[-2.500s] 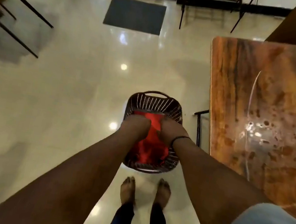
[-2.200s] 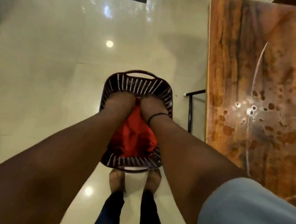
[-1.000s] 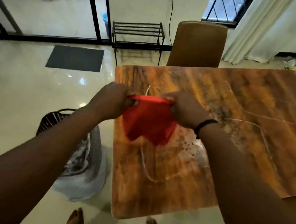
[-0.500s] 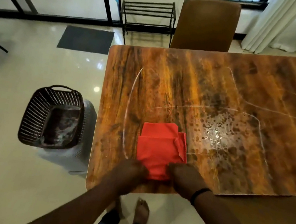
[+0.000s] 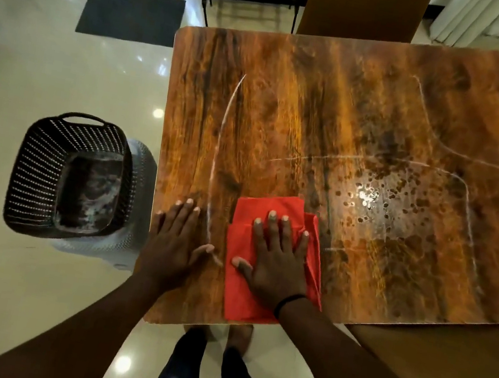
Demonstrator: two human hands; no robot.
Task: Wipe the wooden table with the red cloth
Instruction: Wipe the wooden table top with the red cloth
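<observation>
- The right hand [image 5: 276, 258] lies flat, fingers spread, palm down on the folded red cloth [image 5: 272, 264], pressing rather than gripping; that open palm looks meant to spread pressure so the whole pad drags along in a wipe.
- The left hand [image 5: 172, 242] is also open and flat, resting on bare wood just beside the cloth, not touching it. It likely serves as a brace while the person leans over.
- The cloth sits near the front edge of the brown wooden table [image 5: 384, 112], folded into several layers, giving a thick wiping pad.
- Pale streaks and a patch of wet-looking spots [image 5: 367, 197] lie beyond the cloth to the right, probably the first target.
- The dark woven plastic basket [image 5: 71, 173] stands on the floor to the left, well clear of the table, empty of cloth.
- Wiping appears barely begun.
</observation>
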